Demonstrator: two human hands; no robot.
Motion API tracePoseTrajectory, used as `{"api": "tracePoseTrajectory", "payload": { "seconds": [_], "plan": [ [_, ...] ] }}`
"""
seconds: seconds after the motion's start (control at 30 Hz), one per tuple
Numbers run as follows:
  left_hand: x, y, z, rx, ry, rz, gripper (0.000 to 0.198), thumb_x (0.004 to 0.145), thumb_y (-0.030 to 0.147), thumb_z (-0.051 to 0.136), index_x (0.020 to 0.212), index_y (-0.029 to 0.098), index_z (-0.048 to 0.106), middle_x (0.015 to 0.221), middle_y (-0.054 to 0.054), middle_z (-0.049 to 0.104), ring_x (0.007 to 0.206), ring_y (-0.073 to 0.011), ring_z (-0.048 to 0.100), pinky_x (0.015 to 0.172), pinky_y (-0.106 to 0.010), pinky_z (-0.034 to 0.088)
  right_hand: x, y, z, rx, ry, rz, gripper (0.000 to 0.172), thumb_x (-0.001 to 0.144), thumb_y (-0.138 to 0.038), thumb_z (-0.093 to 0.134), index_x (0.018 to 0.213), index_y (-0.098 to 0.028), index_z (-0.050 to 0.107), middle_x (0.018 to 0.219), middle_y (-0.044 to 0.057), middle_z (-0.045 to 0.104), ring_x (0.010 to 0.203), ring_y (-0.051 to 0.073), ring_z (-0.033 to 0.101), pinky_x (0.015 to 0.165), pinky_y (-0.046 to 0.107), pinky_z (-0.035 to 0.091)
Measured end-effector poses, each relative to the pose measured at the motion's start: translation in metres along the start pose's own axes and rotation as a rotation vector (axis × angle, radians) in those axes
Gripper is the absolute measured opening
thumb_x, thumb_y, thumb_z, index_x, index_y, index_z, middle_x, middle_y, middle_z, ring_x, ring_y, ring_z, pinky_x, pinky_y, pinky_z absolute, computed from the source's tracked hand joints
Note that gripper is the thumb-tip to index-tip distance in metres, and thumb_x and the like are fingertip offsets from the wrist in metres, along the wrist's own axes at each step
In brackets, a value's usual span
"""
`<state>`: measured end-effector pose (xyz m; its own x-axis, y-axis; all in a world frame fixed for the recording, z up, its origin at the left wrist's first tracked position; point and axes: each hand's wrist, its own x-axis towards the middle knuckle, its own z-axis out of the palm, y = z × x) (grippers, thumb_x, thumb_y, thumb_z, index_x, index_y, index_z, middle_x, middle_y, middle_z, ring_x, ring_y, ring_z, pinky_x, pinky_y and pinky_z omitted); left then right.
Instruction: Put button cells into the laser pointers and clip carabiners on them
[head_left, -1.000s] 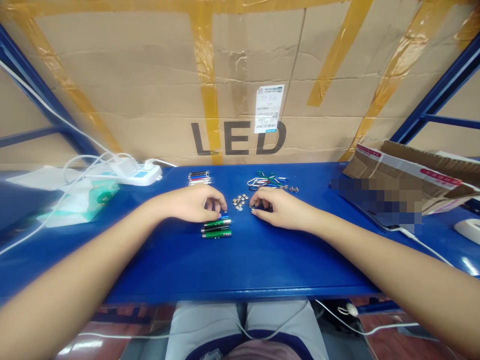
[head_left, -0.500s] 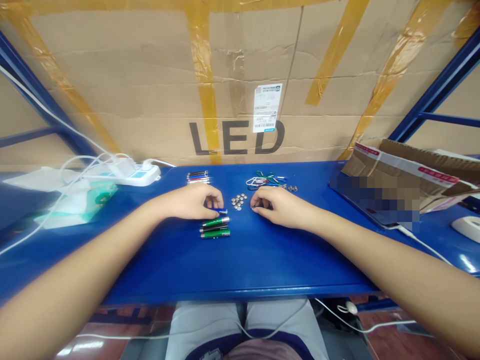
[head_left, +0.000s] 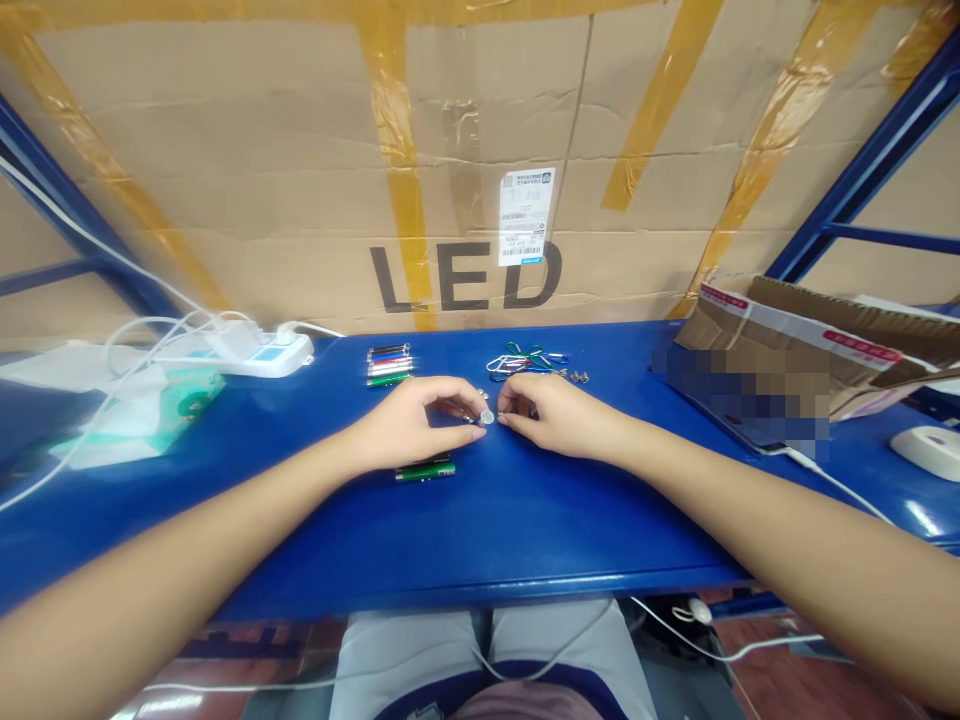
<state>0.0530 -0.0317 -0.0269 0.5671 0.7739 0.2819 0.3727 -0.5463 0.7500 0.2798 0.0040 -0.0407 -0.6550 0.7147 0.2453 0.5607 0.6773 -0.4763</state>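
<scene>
My left hand (head_left: 420, 420) and my right hand (head_left: 547, 412) meet at the middle of the blue table (head_left: 480, 520). The left hand's fingers curl round a small metal tube, a pen light part, its tip pointing right. The right hand pinches a small silver button cell (head_left: 487, 417) held against that tip. Green pen lights (head_left: 426, 470) lie just below my left hand. The heap of loose button cells is mostly hidden behind the hands.
A row of coloured pen lights (head_left: 388, 364) lies farther back. Coloured carabiner clips (head_left: 527, 360) lie to the right. A white power strip (head_left: 259, 352) with cables and a tissue pack (head_left: 150, 410) lie left. An open carton (head_left: 810, 350) stands right, with a large "LED" box (head_left: 465, 170) behind.
My left hand lifted a tube from the green pen lights and moved right. My right hand picked a button cell from the heap and brought it to the tube's tip.
</scene>
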Motion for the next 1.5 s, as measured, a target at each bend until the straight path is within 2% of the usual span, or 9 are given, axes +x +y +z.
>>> {"api": "tracePoseTrajectory", "payload": {
  "seconds": [0.1,0.2,0.3,0.4,0.63,0.9,1.1,1.33,1.5],
  "plan": [
    [0.000,-0.001,0.005,0.025,0.053,0.033,0.015,0.084,0.026,0.068,0.096,0.017,0.069,0.101,-0.006,0.073,0.093,-0.0171,0.069,0.093,-0.032,0.055,0.000,-0.004,-0.001,0.140,0.078,0.010,0.006,0.083,-0.014,0.058,0.087,-0.017,0.062,0.078,0.003,0.067,0.068,0.014,0.061,0.066,0.027,0.049],
    [0.000,0.000,0.007,0.164,0.111,0.058,0.015,0.086,0.026,0.066,0.098,0.018,0.069,0.101,-0.006,0.073,0.094,-0.0179,0.068,0.092,-0.033,0.055,0.000,-0.006,-0.002,0.258,0.149,-0.028,0.008,0.082,-0.017,0.059,0.087,-0.018,0.064,0.078,0.002,0.067,0.070,0.014,0.061,0.069,0.028,0.051],
    [0.000,-0.001,0.006,0.300,0.148,0.079,0.014,0.087,0.025,0.064,0.099,0.020,0.069,0.102,-0.005,0.074,0.095,-0.0187,0.067,0.093,-0.034,0.053,0.001,-0.006,-0.002,0.364,0.194,-0.034,0.010,0.084,-0.023,0.060,0.086,-0.017,0.067,0.081,0.003,0.069,0.071,0.014,0.061,0.071,0.029,0.052],
    [0.000,-0.003,0.005,0.330,0.170,0.066,0.014,0.087,0.025,0.062,0.100,0.020,0.068,0.102,-0.003,0.074,0.096,-0.0187,0.067,0.094,-0.034,0.052,0.001,-0.006,-0.001,0.427,0.235,-0.005,0.015,0.084,-0.027,0.064,0.091,-0.015,0.069,0.084,0.005,0.070,0.073,0.015,0.062,0.071,0.031,0.054],
    [0.000,-0.006,0.007,0.326,0.162,0.080,0.014,0.088,0.023,0.061,0.099,0.021,0.068,0.100,-0.002,0.074,0.095,-0.0175,0.068,0.091,-0.031,0.052,-0.001,-0.011,-0.003,0.362,0.238,-0.095,0.018,0.089,-0.032,0.063,0.092,-0.017,0.072,0.092,0.007,0.072,0.081,0.017,0.065,0.078,0.034,0.054],
    [0.000,-0.004,0.007,0.380,0.178,0.124,0.012,0.087,0.022,0.063,0.098,0.020,0.067,0.098,-0.002,0.073,0.091,-0.0168,0.066,0.086,-0.029,0.051,-0.001,-0.014,0.001,0.557,0.177,-0.087,0.019,0.086,-0.032,0.067,0.095,-0.016,0.071,0.090,0.007,0.071,0.081,0.017,0.066,0.079,0.034,0.056],
    [0.000,-0.004,0.008,0.358,0.197,0.119,0.010,0.086,0.022,0.064,0.095,0.020,0.067,0.097,-0.002,0.073,0.090,-0.0169,0.066,0.086,-0.030,0.052,-0.002,-0.014,0.001,0.601,0.196,-0.066,0.022,0.085,-0.034,0.071,0.097,-0.016,0.071,0.090,0.006,0.071,0.081,0.016,0.066,0.080,0.034,0.056],
    [0.000,-0.003,0.012,0.121,0.158,0.094,0.012,0.089,0.025,0.064,0.097,0.018,0.068,0.095,-0.003,0.071,0.089,-0.0156,0.066,0.086,-0.028,0.054,-0.003,-0.017,-0.003,0.411,0.229,-0.263,0.013,0.088,-0.028,0.069,0.097,-0.020,0.074,0.088,0.004,0.066,0.076,0.015,0.059,0.074,0.033,0.052],
    [0.000,-0.002,0.015,0.006,0.175,0.075,0.014,0.087,0.028,0.068,0.097,0.017,0.067,0.094,-0.003,0.070,0.089,-0.0154,0.066,0.087,-0.028,0.054,-0.004,-0.017,-0.006,0.412,0.225,-0.284,0.013,0.087,-0.027,0.069,0.098,-0.021,0.075,0.090,0.005,0.066,0.082,0.017,0.061,0.078,0.035,0.052]
  ]
}}
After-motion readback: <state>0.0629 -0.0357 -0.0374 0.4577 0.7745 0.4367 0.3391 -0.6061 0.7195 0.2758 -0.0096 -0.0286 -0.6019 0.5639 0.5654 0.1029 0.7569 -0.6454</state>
